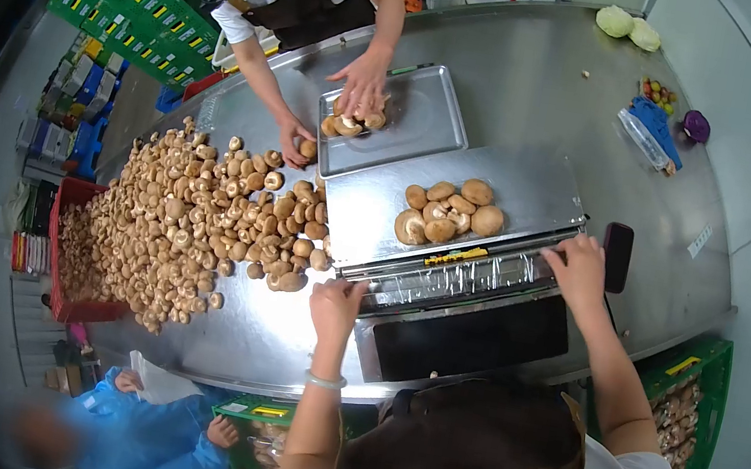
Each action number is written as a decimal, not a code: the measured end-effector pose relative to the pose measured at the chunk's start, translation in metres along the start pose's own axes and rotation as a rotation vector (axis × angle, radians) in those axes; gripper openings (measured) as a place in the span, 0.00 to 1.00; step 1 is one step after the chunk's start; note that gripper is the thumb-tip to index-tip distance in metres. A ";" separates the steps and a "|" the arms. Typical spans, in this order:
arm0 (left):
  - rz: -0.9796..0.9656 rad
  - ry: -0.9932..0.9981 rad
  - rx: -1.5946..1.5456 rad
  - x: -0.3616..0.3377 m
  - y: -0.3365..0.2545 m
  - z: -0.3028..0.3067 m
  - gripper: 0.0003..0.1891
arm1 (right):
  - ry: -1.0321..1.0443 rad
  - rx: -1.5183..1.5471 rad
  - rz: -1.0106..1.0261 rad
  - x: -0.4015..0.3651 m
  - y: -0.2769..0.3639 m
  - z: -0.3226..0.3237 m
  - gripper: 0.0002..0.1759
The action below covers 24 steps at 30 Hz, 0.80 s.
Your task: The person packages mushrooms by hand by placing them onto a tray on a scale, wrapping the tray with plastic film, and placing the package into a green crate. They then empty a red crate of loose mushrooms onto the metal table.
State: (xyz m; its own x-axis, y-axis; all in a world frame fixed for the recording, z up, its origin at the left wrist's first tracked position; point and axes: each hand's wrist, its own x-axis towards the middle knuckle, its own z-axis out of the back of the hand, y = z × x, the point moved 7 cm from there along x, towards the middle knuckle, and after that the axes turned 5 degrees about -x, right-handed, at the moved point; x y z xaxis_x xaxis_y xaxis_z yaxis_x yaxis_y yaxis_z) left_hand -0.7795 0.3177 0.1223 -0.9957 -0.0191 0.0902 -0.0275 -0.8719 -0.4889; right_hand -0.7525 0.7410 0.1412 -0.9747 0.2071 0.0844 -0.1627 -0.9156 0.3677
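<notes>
My left hand [335, 307] is closed at the left end of a clear plastic film [447, 284] on the wrapping machine, fingers pinched at its edge. At the film's right end my right hand [577, 266] pinches the other corner. The film stretches between both hands over the machine's front slot. Beyond it, a group of brown mushrooms [444, 211] rests on the machine's metal top [532, 186]. Any tray under them cannot be made out. A yellow label strip [456, 256] lies along the slot.
A large mushroom pile [181, 212] covers the table's left side, beside a red crate [55, 280]. Across the table a co-worker handles mushrooms at a metal tray [425, 114]. A phone [616, 257] lies right of the machine. Another person in blue [153, 436] stands lower left.
</notes>
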 end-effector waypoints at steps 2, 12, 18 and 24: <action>-0.070 -0.012 -0.044 -0.011 -0.008 -0.027 0.16 | -0.037 -0.132 0.029 -0.014 0.006 -0.027 0.19; 0.205 0.829 -1.161 0.034 -0.053 0.025 0.14 | 0.626 1.338 -0.091 0.005 0.010 -0.013 0.11; -0.012 0.320 -1.768 0.142 -0.097 0.026 0.04 | 0.006 1.795 -0.163 0.104 0.072 0.026 0.08; -0.115 0.277 -0.573 0.161 -0.067 -0.104 0.09 | 0.196 0.268 0.206 0.152 0.077 -0.103 0.11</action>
State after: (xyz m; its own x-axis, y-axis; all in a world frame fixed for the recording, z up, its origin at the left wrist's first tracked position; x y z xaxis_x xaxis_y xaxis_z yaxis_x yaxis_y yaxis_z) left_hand -0.9467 0.4235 0.0793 -0.9674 0.2524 -0.0203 -0.1015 -0.4598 -0.8822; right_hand -0.9291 0.6661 0.0867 -0.9978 -0.0653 0.0122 0.0598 -0.8033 0.5926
